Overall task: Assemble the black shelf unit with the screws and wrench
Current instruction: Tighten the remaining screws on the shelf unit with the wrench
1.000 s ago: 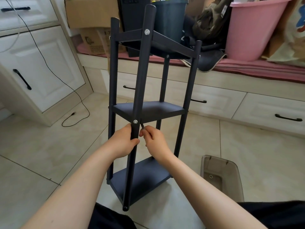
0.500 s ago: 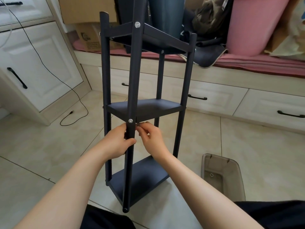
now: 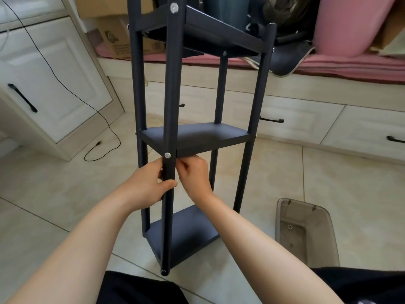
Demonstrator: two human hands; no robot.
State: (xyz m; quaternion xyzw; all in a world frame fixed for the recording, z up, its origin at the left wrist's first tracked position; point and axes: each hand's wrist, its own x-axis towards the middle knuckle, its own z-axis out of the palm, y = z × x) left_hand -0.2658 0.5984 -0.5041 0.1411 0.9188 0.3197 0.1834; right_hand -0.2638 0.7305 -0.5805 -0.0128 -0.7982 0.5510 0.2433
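Note:
The black shelf unit (image 3: 197, 137) stands upright on the tiled floor with three shelves and four posts. My left hand (image 3: 149, 185) grips the front post (image 3: 173, 95) just below the silver screw (image 3: 167, 155) at the middle shelf. My right hand (image 3: 195, 174) is right of that post, directly under the middle shelf's front edge. Its fingers pinch a thin dark wrench that they almost fully hide. Another silver screw (image 3: 173, 6) sits in the front post at the top shelf. The bottom shelf (image 3: 186, 231) lies between my forearms.
A clear plastic bin (image 3: 306, 233) holding a small ring sits on the floor to the right. A white cabinet (image 3: 54, 73) stands at left with a black cable (image 3: 103, 145) trailing on the tiles. Drawers (image 3: 295, 119) under a bench are behind, with a pink tub (image 3: 341, 25) and cardboard box (image 3: 114, 40) on top.
Both hands have moved up the front post toward the middle-shelf screw. My right hand's fingers have gone up under the shelf edge, and the thin wrench seen earlier is now mostly hidden.

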